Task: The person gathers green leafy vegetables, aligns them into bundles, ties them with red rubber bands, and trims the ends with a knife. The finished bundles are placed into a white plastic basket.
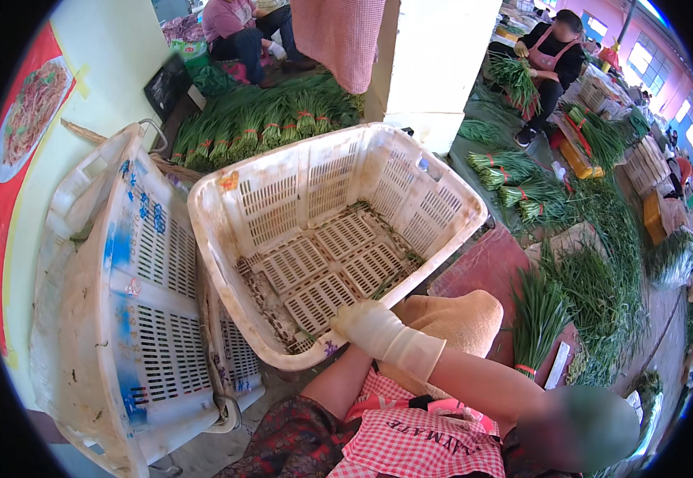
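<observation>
A dirty white plastic crate is tilted before me, its slotted inside facing me. My right hand, in a pale glove with a long cuff, grips the crate's near rim. My left forearm runs up beneath my right wrist. The left hand itself is hidden behind the right glove and the rim, so its grip cannot be told. Green scraps and dirt lie along the crate's floor edges. A tan cloth covers my knee beside the right wrist.
Upright at the left stand white crates with blue marks and metal handles. Bundled green stalks lie behind the crate. To the right are a red board, a tied bundle and loose greens. A pillar rises behind; two people sit beyond.
</observation>
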The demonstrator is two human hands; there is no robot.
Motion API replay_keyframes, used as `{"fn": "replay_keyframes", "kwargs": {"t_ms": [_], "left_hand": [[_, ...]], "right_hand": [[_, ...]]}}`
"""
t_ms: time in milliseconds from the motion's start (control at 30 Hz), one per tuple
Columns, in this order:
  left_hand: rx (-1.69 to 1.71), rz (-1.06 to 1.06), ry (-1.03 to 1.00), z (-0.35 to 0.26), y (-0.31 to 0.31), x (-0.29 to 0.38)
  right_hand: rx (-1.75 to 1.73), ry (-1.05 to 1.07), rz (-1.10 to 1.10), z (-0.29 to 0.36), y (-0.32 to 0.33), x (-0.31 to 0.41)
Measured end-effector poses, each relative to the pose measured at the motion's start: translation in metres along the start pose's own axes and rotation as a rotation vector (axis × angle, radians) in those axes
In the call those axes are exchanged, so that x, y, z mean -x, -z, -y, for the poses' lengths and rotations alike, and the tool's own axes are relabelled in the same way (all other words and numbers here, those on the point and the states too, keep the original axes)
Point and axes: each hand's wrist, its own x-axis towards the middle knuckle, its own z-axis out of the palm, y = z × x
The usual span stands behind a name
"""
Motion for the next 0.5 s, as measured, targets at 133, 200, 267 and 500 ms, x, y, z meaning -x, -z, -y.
{"fn": "replay_keyframes", "kwargs": {"t_ms": [133,200,267,500], "left_hand": [[-0.011,0.015,-0.02,0.001,0.001,0.004],[-0.012,0.021,-0.026,0.002,0.001,0.006],[-0.02,0.028,-0.034,0.004,0.001,0.009],[-0.031,0.077,-0.088,-0.005,0.005,0.02]], "right_hand": [[-0.081,0.075,0.232,0.005,-0.022,-0.006],[-0.07,0.038,0.339,0.004,-0.03,-0.006],[-0.087,0.009,0.354,0.005,-0.039,-0.008],[-0.046,0.008,0.309,-0.007,-0.044,-0.009]]}}
